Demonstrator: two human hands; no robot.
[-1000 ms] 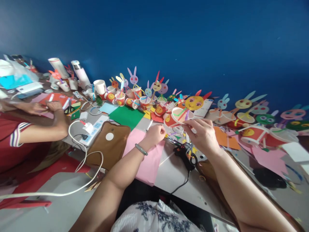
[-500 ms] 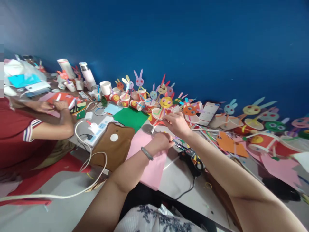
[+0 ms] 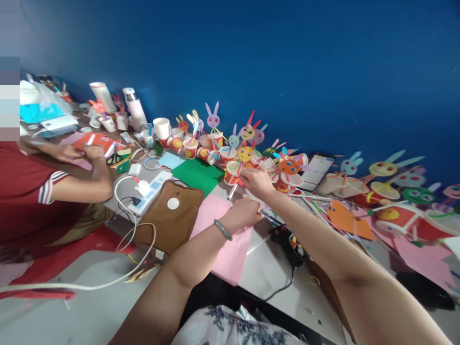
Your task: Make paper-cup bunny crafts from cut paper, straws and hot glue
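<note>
Blue wall [image 3: 230, 57] at back, grey table [image 3: 287, 292] below it. Person in red shirt [image 3: 25, 191] at left, both hands over orange paper [image 3: 81, 141]. Pink paper [image 3: 230, 254] lies in front of wearer, under left forearm; brown pouch [image 3: 172, 215] to its left, green sheet [image 3: 197, 175] behind. Left hand [image 3: 244, 214] is above the pink paper's far right part, fingers curled in, can't tell what they hold. Right hand [image 3: 257, 182] has fingers narrow, pinching the right side of the red-and-white cup [image 3: 232, 178]. That cup is upright, just beyond the green sheet's right end, in front of other rabbit-face cups; yellow face [image 3: 245, 153] with red ears stands over it. White power strip [image 3: 153, 191] with plugs is beside the pouch. Black glue gun [image 3: 287, 244] lies right of the pink paper, cord toward wearer. Phone [image 3: 316, 170] leans behind the right forearm, screen lit. Orange paper scrap [image 3: 347, 218] right of that forearm. Small white stick [image 3: 232, 191] lies between cup and left hand.
</note>
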